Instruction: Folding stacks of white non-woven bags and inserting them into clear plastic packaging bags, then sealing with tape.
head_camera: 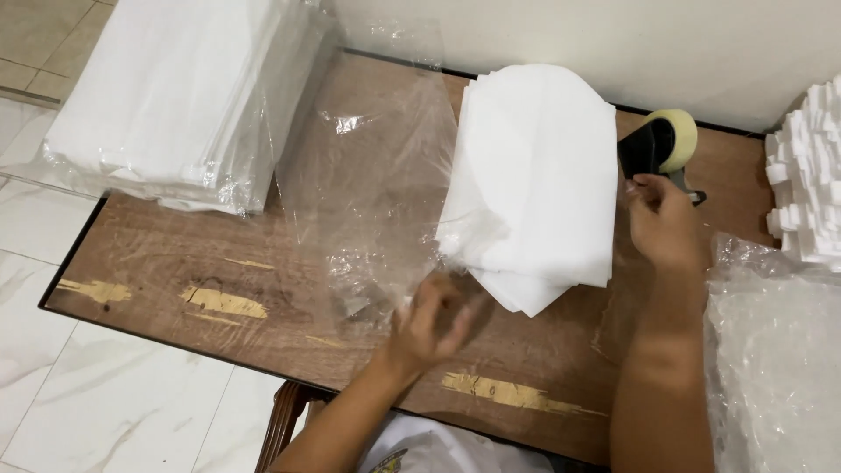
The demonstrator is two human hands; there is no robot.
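A stack of folded white cloths (539,184) lies in the middle of the table, half inside a clear plastic bag (377,184) whose loose mouth billows out to the left. The left hand (434,320) is closed on the near edge of that plastic, fingers pinched and a little blurred, just beside the stack's near corner. The right hand (661,223) is at the far right of the stack, fingers curled around something small by the tape dispenser (661,144); it looks like a strip of tape or a fold of plastic, but I cannot tell which.

As for progress, the cloths look gathered and squared, and the plastic is around them only in part: most of the bag is slack and open, and no tape shows on it, so wrapping and sealing seem undone.

Further out, a pile of already bagged white cloths (175,96) sits at the far left corner, overhanging the table edge. On the right lie a crumpled heap of clear plastic (775,359) and, beyond it, a stack of white foam pieces (806,171).

The table (166,254) is dark wood veneer, chipped to pale patches along its near edge. It stands against a plain light wall, over a white marbled tile floor (105,403).
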